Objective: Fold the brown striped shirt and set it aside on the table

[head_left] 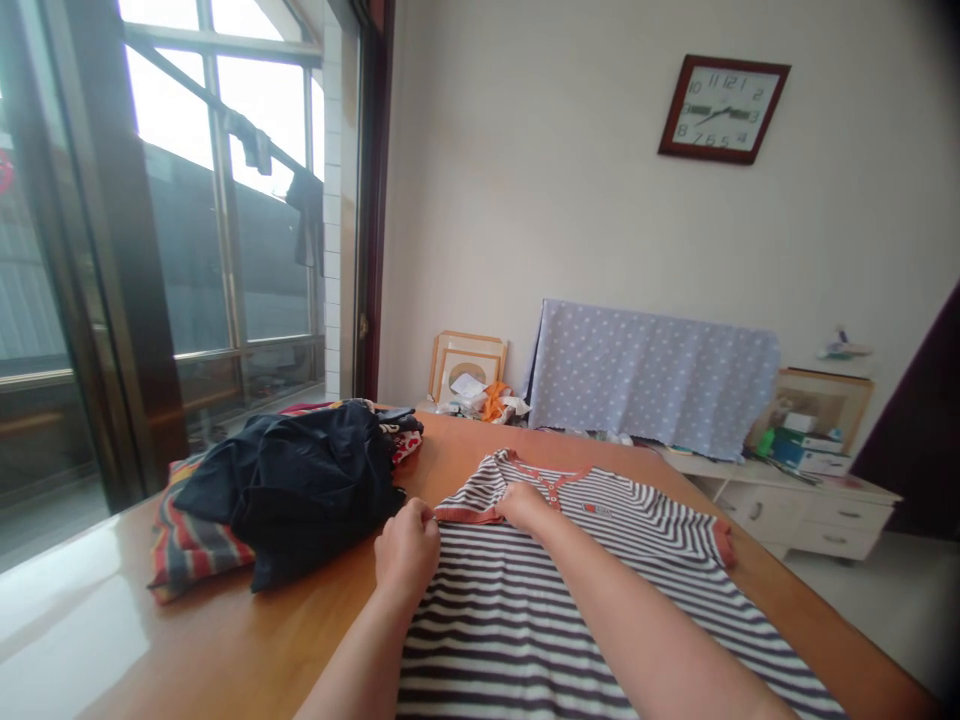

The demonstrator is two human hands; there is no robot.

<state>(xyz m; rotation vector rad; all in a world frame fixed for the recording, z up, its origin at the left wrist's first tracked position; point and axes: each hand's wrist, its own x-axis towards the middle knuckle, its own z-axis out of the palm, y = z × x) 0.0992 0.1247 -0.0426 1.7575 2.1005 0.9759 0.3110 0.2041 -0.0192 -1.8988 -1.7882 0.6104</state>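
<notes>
A black-and-white striped T-shirt (487, 610) with rust-coloured trim at the neck and sleeves lies spread on the wooden table, its collar pointing away from me. My left hand (409, 545) pinches the outer end of the rust cuff of the left sleeve. Farther in along that same sleeve, my right hand (523, 506) has its fingers closed on the cloth near the cuff's inner end. The sleeve is folded over toward the body of the shirt. My right forearm crosses over the shirt's front, covering part of it. The other sleeve lies flat at the right.
To the left, a heap of clothes with a dark navy garment (300, 480) on top sits on the wooden table (330, 640). Behind the table are a polka-dot cloth (645, 380) over something wide, a white cabinet (817, 510) and picture frames. A wall clock (724, 108) hangs above.
</notes>
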